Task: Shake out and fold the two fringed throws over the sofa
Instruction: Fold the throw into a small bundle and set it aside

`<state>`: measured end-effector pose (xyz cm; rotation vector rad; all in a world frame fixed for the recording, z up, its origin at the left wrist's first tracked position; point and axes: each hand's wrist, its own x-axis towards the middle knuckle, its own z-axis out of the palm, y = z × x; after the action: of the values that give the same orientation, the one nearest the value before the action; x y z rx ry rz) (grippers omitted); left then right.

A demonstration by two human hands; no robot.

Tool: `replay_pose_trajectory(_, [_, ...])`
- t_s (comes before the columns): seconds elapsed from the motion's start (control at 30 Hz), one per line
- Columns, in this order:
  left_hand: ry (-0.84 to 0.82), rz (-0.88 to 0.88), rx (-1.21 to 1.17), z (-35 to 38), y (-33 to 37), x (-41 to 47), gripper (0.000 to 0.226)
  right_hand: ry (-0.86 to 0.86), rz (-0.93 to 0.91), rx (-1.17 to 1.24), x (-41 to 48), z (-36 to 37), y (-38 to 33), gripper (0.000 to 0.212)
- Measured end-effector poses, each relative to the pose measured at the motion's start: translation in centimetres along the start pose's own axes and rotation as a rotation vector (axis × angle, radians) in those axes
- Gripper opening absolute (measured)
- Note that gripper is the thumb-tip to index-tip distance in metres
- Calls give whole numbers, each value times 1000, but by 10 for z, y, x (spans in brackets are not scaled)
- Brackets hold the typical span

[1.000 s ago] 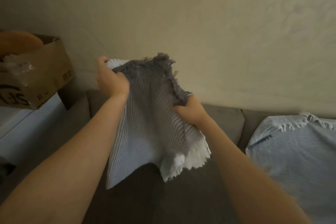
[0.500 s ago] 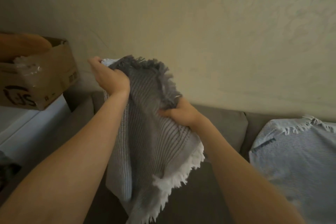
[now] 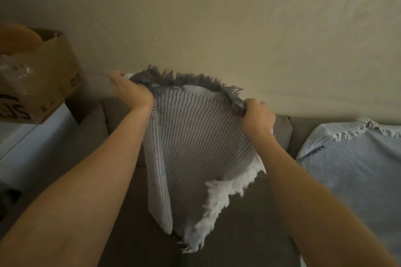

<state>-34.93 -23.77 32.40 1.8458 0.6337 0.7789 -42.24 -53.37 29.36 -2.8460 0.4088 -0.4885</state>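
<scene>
Two fists: my left hand [image 3: 130, 91] and right hand [image 3: 258, 115] clutch the grey throw [image 3: 195, 136] by its fringed top, apart so it hangs open over the sofa [image 3: 238, 240]; blue throw [image 3: 351, 162] lies at 3 o'clock

Left hand [image 3: 130, 91] and right hand [image 3: 258, 116] clenched, held apart.

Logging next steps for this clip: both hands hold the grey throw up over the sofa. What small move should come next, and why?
Probably draw both hands apart. The left hand and right hand each grip the grey throw by its dark fringed top edge, yet that edge bows slack between them and the cloth hangs doubled above the sofa.
</scene>
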Motion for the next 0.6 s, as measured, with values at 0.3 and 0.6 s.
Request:
replay_pose_trajectory(0.3, [-4, -51, 45, 9, -4, -10, 27, -106, 88, -103, 2, 15, 26, 5])
replay_pose_trajectory(0.6, [-588, 49, 549, 7, -32, -22, 38, -775, 61, 465, 7, 22, 15, 35])
